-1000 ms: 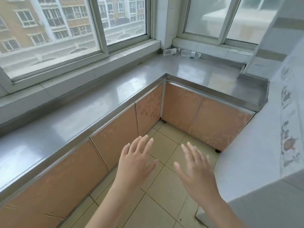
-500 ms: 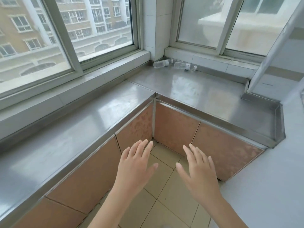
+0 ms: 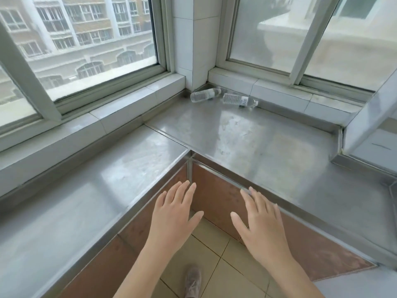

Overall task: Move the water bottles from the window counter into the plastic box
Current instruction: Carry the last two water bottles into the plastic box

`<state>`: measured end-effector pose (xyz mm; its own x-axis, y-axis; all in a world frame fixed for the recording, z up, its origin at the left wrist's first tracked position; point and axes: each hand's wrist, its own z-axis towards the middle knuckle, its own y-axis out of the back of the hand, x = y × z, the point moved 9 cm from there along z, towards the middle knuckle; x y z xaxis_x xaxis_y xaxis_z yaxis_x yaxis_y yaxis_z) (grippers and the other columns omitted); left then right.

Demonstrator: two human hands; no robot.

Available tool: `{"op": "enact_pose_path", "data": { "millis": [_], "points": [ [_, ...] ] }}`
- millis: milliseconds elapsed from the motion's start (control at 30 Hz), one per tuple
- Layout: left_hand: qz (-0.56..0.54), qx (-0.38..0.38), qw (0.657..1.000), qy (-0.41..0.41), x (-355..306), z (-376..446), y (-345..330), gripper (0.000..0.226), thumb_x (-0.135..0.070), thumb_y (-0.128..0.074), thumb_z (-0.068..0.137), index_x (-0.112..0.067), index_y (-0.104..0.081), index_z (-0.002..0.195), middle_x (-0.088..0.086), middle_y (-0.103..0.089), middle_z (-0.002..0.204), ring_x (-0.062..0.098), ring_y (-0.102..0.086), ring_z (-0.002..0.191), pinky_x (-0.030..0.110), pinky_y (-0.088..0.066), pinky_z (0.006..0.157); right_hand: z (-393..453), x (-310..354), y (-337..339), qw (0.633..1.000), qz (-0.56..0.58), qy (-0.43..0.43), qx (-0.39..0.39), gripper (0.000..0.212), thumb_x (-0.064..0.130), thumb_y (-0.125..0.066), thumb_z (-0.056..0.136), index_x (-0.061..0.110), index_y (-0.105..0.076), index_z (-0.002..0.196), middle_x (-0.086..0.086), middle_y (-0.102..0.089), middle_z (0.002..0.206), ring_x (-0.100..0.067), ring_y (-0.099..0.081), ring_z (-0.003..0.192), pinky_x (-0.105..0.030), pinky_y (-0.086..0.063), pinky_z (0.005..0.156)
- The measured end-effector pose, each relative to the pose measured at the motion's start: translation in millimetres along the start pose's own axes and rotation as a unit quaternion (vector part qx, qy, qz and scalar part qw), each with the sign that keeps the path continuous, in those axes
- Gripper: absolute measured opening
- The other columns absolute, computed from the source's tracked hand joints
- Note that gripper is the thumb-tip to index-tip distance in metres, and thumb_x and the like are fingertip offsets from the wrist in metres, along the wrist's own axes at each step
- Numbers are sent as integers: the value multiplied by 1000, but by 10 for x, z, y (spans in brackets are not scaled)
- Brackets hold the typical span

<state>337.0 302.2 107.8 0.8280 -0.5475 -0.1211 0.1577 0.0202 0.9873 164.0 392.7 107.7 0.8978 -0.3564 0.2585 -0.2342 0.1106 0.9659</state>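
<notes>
steel worktop (image 3: 247,134) wraps the corner under the windows, and your two targets are right at the back of it: one water bottle (image 3: 205,94) lying on its side tight in the corner by the tiled pillar (image 3: 194,39), cap pointing right, and a second bottle (image 3: 239,100) just beside it, also on its side, against the low ledge under the right window. they sit close to each other, caps and bases nearly meeting, though whether they touch is hard to call from here.

your left hand (image 3: 175,214) hangs palm down with fingers spread and nothing in it, out in front of the cabinet corner. your right hand (image 3: 261,224) matches it, fingers fanned, empty, hovering near the worktop's front edge. both are well apart from the bottles, and your shoe (image 3: 192,281) shows on the floor tiles below.

so this reads as the approach, no bottle picked up yet. next you'd want a long reach across the worktop to the back corner, one hand per bottle looks workable, wrapping each round its body since they'll roll if nudged. the plastic box isn't in sight, so expect to turn and find it once you've got them.
</notes>
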Motion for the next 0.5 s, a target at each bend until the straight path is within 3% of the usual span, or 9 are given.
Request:
{"op": "enact_pose_path", "data": {
  "millis": [167, 300, 400, 500],
  "points": [
    [-39, 13, 999, -16, 136, 1036, -143, 69, -58, -40, 95, -26, -26, 154, -6, -28, 160, 17, -22, 149, 40, -21, 118, 939, -84, -20, 1000, -10, -20, 21, 70, 62, -13, 87, 30, -19, 149, 4, -17, 158, -16, -14, 145, -45, -13, 118],
    [-19, 2, 999, -34, 254, 1740, -131, 63, -57, -44, 85, -22, -55, 137, -3, -57, 140, 20, -52, 131, 41, -46, 101, 1595, -132, 27, 999, -10, -37, 21, 64, 58, -23, 92, 29, -16, 149, 4, -14, 159, -17, -10, 145, -46, -12, 118],
    [-23, -2, 999, -39, 319, 2211, -134, 62, -56, -58, 82, -21, -58, 133, -1, -60, 136, 23, -57, 127, 43, -49, 97, 2041, -163, 29, 999, -13, -43, 25, 66, 59, -19, 91, 29, -16, 149, 4, -14, 159, -17, -11, 145, -46, -13, 118],
    [-19, -9, 999, -42, 360, 2674, -203, 63, -56, -59, 79, -21, -59, 132, -1, -62, 135, 22, -57, 126, 42, -50, 96, 2532, -223, 23, 999, -20, -39, 22, 73, 63, -11, 85, 28, -19, 149, 3, -17, 158, -18, -14, 145, -46, -15, 117]
  ]
}}
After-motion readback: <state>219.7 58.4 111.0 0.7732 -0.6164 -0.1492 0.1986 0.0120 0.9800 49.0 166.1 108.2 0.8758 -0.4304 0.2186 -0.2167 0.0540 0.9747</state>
